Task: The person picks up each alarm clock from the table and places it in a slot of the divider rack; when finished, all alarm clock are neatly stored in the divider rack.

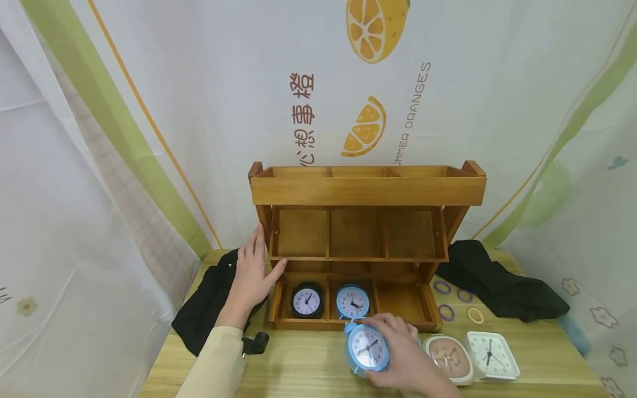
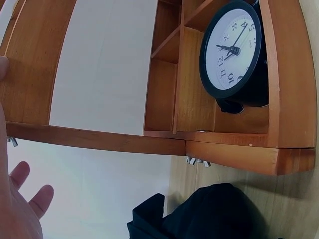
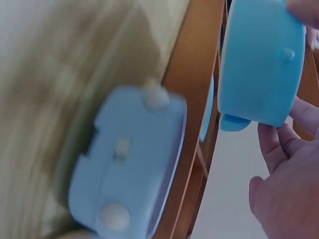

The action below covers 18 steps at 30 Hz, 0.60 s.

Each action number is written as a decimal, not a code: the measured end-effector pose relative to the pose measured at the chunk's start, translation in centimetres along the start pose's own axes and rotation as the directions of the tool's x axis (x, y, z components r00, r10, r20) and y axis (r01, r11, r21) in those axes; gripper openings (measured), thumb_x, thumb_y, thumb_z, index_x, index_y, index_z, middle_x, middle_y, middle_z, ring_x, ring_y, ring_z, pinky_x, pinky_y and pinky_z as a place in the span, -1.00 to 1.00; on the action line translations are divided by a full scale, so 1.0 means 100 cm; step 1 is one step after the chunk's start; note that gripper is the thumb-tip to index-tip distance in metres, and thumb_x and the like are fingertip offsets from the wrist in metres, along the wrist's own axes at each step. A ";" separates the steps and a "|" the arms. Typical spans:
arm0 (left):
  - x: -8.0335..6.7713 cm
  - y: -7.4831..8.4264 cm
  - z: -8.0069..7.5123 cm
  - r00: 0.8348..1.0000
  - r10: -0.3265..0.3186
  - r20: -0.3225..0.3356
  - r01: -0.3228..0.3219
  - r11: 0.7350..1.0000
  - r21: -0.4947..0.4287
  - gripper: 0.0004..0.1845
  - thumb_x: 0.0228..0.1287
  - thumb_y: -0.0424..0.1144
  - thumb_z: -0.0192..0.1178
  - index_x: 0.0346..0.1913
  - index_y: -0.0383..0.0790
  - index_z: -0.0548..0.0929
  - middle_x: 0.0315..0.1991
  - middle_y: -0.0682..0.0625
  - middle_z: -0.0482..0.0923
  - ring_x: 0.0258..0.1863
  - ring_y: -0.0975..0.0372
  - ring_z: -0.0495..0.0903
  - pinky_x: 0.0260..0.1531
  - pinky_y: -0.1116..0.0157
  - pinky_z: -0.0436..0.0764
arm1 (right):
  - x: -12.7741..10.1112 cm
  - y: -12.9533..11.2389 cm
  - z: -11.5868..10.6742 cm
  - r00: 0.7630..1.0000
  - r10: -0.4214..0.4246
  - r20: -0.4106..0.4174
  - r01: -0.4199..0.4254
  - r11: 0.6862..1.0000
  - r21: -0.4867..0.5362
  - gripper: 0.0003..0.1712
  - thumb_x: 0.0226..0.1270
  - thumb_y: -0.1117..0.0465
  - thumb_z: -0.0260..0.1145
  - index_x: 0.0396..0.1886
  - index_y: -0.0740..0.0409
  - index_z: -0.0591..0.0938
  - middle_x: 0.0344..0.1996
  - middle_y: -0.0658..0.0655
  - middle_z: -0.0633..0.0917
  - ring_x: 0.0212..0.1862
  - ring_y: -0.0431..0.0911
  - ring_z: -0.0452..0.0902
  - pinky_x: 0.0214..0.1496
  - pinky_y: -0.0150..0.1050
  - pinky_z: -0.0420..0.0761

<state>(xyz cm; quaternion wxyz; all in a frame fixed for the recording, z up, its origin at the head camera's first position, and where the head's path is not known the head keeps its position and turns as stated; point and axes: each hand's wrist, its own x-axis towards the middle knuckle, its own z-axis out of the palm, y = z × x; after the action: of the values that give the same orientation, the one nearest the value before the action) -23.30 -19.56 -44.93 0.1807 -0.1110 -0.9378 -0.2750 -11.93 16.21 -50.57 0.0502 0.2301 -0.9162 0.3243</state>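
Observation:
My right hand holds a light blue alarm clock in front of the shelf, fingers and thumb at its casing, dial facing me. The right wrist view shows its blue side. My left hand, fingers stretched out, rests against the left side of a tiered wooden shelf. On the shelf's bottom tier, a black round clock stands in the left compartment and a second blue clock in the middle one. The left wrist view shows the black clock close up.
To the right of my right hand lie a beige clock and a white square clock. Purple rings and a yellow ring lie behind them. Black cloth is on the right, more black cloth on the left.

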 end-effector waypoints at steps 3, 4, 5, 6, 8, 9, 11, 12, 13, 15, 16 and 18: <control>0.000 0.000 0.000 1.000 -0.008 0.007 0.008 1.000 -0.001 0.12 0.48 0.14 0.20 0.70 -0.02 -0.40 0.67 -0.25 -0.15 0.40 -0.29 0.15 0.32 -0.33 0.28 | 0.005 0.010 -0.006 0.998 -0.001 -0.061 0.001 1.000 -0.005 0.02 -0.35 -0.08 0.77 0.29 -0.08 0.63 0.10 -0.21 0.56 0.08 -0.18 0.40 0.04 0.04 0.21; 0.000 0.000 0.000 1.000 -0.010 0.009 0.010 1.000 -0.001 0.12 0.48 0.14 0.20 0.71 -0.02 -0.40 0.67 -0.25 -0.15 0.40 -0.28 0.15 0.32 -0.32 0.28 | 0.008 0.013 -0.009 0.997 -0.002 -0.075 0.001 1.000 -0.004 0.02 -0.36 -0.07 0.77 0.28 -0.06 0.64 0.09 -0.19 0.56 0.07 -0.17 0.39 0.02 0.02 0.20; 0.000 0.000 -0.001 1.000 -0.012 0.010 0.012 1.000 -0.001 0.12 0.48 0.14 0.20 0.71 -0.02 -0.40 0.68 -0.25 -0.15 0.40 -0.27 0.16 0.32 -0.32 0.28 | 0.010 0.016 -0.011 0.996 -0.002 -0.086 0.001 1.000 -0.004 0.03 -0.37 -0.06 0.78 0.28 -0.04 0.64 0.09 -0.17 0.57 0.07 -0.16 0.39 0.01 0.01 0.19; 0.000 0.000 -0.001 1.000 -0.015 0.011 0.015 1.000 -0.001 0.12 0.48 0.14 0.20 0.71 -0.02 -0.39 0.68 -0.24 -0.15 0.40 -0.27 0.15 0.32 -0.31 0.28 | 0.012 0.019 -0.014 0.996 -0.001 -0.091 0.001 1.000 -0.003 0.02 -0.36 -0.05 0.78 0.28 -0.02 0.64 0.10 -0.15 0.57 0.06 -0.15 0.38 0.00 0.01 0.19; 0.000 0.000 -0.001 1.000 -0.018 0.011 0.018 1.000 0.001 0.12 0.48 0.14 0.21 0.71 -0.03 -0.39 0.67 -0.25 -0.15 0.41 -0.27 0.15 0.33 -0.31 0.28 | 0.018 0.026 -0.019 0.996 0.004 -0.091 -0.004 1.000 -0.003 0.02 -0.33 -0.03 0.78 0.29 0.00 0.63 0.10 -0.11 0.56 0.06 -0.12 0.37 -0.01 0.02 0.19; 0.000 0.000 -0.002 1.000 -0.018 0.009 0.018 1.000 0.001 0.11 0.48 0.14 0.21 0.71 -0.04 -0.38 0.67 -0.25 -0.14 0.41 -0.27 0.15 0.34 -0.32 0.27 | 0.020 0.029 -0.022 0.996 0.004 -0.087 -0.003 1.000 0.003 0.01 -0.32 0.00 0.78 0.29 0.02 0.62 0.11 -0.08 0.56 0.06 -0.10 0.36 -0.02 0.01 0.19; 0.000 0.000 -0.002 1.000 -0.019 0.012 0.019 1.000 -0.005 0.11 0.48 0.13 0.21 0.71 -0.03 -0.38 0.68 -0.24 -0.16 0.42 -0.27 0.14 0.34 -0.32 0.26 | 0.025 0.037 -0.027 0.997 0.006 -0.076 -0.006 1.000 0.002 0.00 -0.28 0.03 0.76 0.31 0.04 0.61 0.13 -0.04 0.55 0.06 -0.07 0.34 -0.02 0.00 0.20; 0.000 0.000 -0.002 1.000 -0.018 0.013 0.018 1.000 -0.007 0.11 0.48 0.13 0.21 0.71 -0.03 -0.38 0.68 -0.24 -0.16 0.43 -0.27 0.13 0.34 -0.32 0.26 | 0.027 0.041 -0.030 0.997 0.006 -0.071 -0.006 1.000 0.002 -0.01 -0.26 0.04 0.75 0.32 0.05 0.60 0.14 -0.01 0.54 0.07 -0.06 0.33 -0.03 -0.01 0.20; 0.000 0.000 -0.002 1.000 -0.017 0.013 0.017 1.000 -0.009 0.11 0.48 0.13 0.21 0.71 -0.02 -0.39 0.68 -0.24 -0.16 0.43 -0.27 0.13 0.34 -0.32 0.26 | 0.029 0.045 -0.032 0.998 0.006 -0.068 -0.006 1.000 0.003 -0.01 -0.25 0.06 0.74 0.32 0.07 0.59 0.15 0.01 0.54 0.08 -0.04 0.32 -0.03 -0.01 0.20; 0.000 0.000 -0.002 1.000 -0.018 0.015 0.018 1.000 -0.012 0.11 0.48 0.14 0.20 0.71 -0.01 -0.39 0.68 -0.23 -0.17 0.43 -0.26 0.13 0.34 -0.31 0.27 | 0.033 0.054 -0.037 0.998 0.005 -0.067 -0.005 1.000 -0.005 -0.01 -0.24 0.09 0.72 0.34 0.10 0.57 0.17 0.06 0.53 0.09 -0.02 0.32 0.00 0.00 0.24; 0.000 0.000 -0.002 1.000 -0.018 0.018 0.019 1.000 -0.014 0.11 0.49 0.15 0.20 0.70 0.00 -0.40 0.68 -0.22 -0.18 0.43 -0.25 0.14 0.34 -0.31 0.27 | 0.034 0.059 -0.038 0.998 0.000 -0.070 -0.001 1.000 -0.014 0.00 -0.24 0.11 0.71 0.34 0.12 0.56 0.17 0.09 0.53 0.09 0.00 0.32 0.01 0.03 0.27; 0.000 0.001 -0.002 1.000 -0.017 0.020 0.017 1.000 -0.011 0.11 0.49 0.15 0.19 0.70 -0.01 -0.41 0.68 -0.23 -0.18 0.42 -0.26 0.14 0.34 -0.31 0.27 | 0.038 0.068 -0.041 0.997 -0.008 -0.079 0.005 0.999 -0.038 0.00 -0.25 0.13 0.70 0.34 0.15 0.55 0.17 0.15 0.52 0.11 0.05 0.33 0.04 0.10 0.31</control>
<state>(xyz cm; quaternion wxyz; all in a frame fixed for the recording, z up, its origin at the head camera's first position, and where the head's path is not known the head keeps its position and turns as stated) -23.19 -19.64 -44.72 0.1684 -0.1069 -0.9389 -0.2807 -18.64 21.95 -50.31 0.0918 0.2190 -0.9187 0.3156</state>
